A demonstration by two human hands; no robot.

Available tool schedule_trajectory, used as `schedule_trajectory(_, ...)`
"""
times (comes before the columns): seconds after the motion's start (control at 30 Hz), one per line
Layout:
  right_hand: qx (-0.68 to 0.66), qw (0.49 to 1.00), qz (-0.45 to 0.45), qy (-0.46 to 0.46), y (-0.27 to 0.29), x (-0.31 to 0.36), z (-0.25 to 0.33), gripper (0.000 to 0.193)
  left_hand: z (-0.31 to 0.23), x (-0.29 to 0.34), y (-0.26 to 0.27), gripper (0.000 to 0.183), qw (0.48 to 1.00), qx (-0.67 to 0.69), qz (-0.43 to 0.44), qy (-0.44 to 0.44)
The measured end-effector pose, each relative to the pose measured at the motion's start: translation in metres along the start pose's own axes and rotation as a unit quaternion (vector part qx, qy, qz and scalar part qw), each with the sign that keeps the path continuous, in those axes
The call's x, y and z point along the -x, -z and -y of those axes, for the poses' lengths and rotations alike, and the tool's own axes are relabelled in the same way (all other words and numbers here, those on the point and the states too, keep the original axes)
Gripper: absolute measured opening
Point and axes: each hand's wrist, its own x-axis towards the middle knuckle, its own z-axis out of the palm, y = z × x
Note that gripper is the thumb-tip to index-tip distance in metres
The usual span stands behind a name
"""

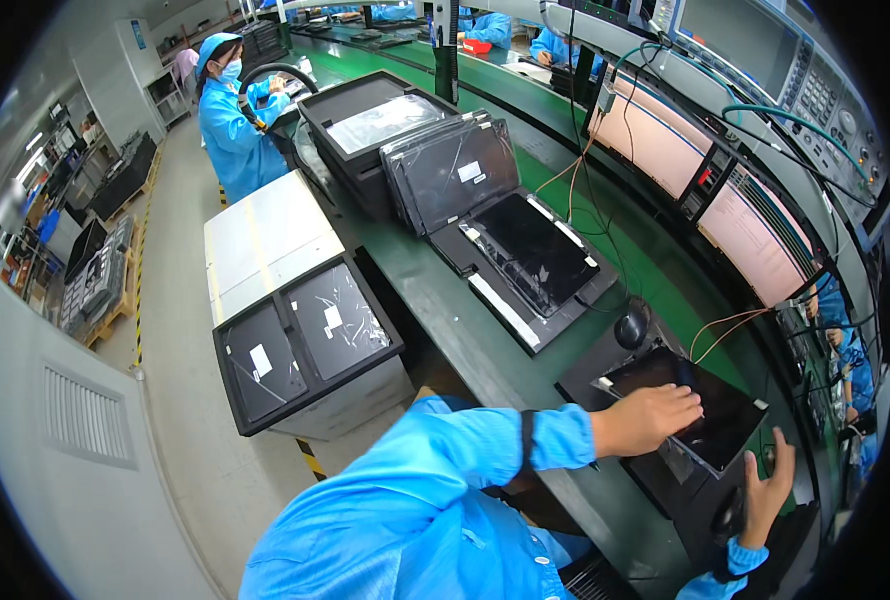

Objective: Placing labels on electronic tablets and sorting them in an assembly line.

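A dark flat screen panel (730, 415) with small white tabs at its corners lies tilted on a black pad on the green bench. My left hand (648, 418) is over the panel's left part, its fingers bent and pressed together. Whatever they hold, if anything, is hidden. Beyond the panel's right edge, my right hand (768, 490) is open, thumb and fingers apart, with nothing visible in it. Close to that hand sits a black computer mouse (729, 513). Another black mouse (633, 325) rests beyond the panel's far left corner.
A second dark screen (530, 250) lies on a black base, beside stacked film-covered panels (452, 172). Left of the bench stands a box with a black tray (310, 345) of wrapped panels. Cables (605, 195) hang over the bench from the instrument shelf. A co-worker (233, 125) stands far left.
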Motion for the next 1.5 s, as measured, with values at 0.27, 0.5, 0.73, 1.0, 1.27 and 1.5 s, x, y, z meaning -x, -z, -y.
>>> schedule_trajectory(0.27, -0.42, 0.897, 0.119, 0.066, -0.124, 0.058, 0.079, 0.062, -0.026, 0.079, 0.229, 0.032, 0.64, 0.521, -0.286, 0.488)
schedule_trajectory(0.5, -0.564, 0.686, 0.452, -0.086, -0.219, 0.071, 0.209, 0.053, -0.054, 0.17, 0.243, 0.042, 0.507, 0.545, -0.252, 0.618)
schedule_trajectory(0.73, -0.592, 0.746, 0.243, -0.185, -0.229, 0.048, 0.181, 0.047, -0.02, 0.302, 0.349, 0.071, 0.757, -0.138, -0.044, 0.638)
schedule_trajectory(1.0, -0.582, 0.768, 0.024, -0.267, -0.206, 0.035, 0.084, 0.043, -0.012, 0.382, 0.361, 0.076, 0.728, -0.38, 0.204, 0.533)
schedule_trajectory(1.27, -0.548, 0.773, 0.0, -0.319, -0.163, -0.003, -0.001, 0.049, 0.013, 0.402, 0.375, 0.071, 0.706, -0.417, 0.245, 0.519)
schedule_trajectory(1.5, -0.03, 0.987, -0.155, 0.018, -0.161, 0.039, 0.066, 0.019, 0.032, 0.386, 0.386, 0.074, 0.689, -0.404, 0.243, 0.551)
